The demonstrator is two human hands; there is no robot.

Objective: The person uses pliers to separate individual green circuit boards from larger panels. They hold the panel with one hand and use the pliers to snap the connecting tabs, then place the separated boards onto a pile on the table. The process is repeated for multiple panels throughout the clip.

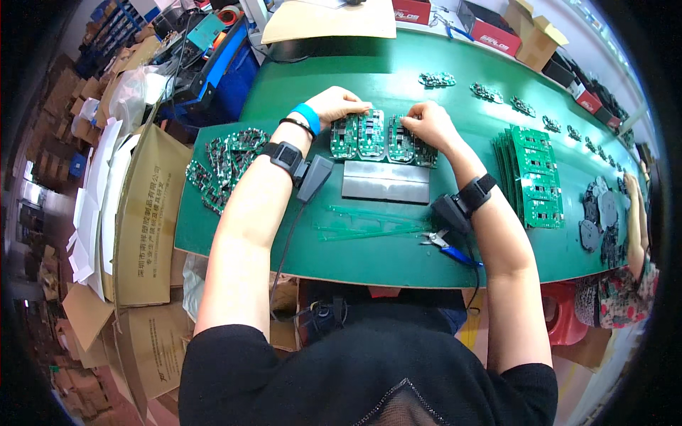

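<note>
A panel of green circuit boards (371, 142) stands side by side in front of me, just beyond a grey metal block (386, 190) with a groove across it. My left hand (334, 106) is closed, fingertips pinching the panel's far edge near its middle. My right hand (432, 126) pinches the panel's right part between thumb and fingers. Whether the boards are still joined to each other, I cannot tell. On the near side of the block lie thin green strips (369, 231). Beside them rest blue-handled cutting pliers (455, 250) with their jaws apart.
Loose circuit boards (231, 167) are heaped on the left of the green table (298, 245). A stack of board panels (533, 177) stands at right, with single boards (486, 92) in a row behind. Another person's hand (631, 186) is at far right, near dark parts (598, 213). Cardboard (145, 220) leans at left.
</note>
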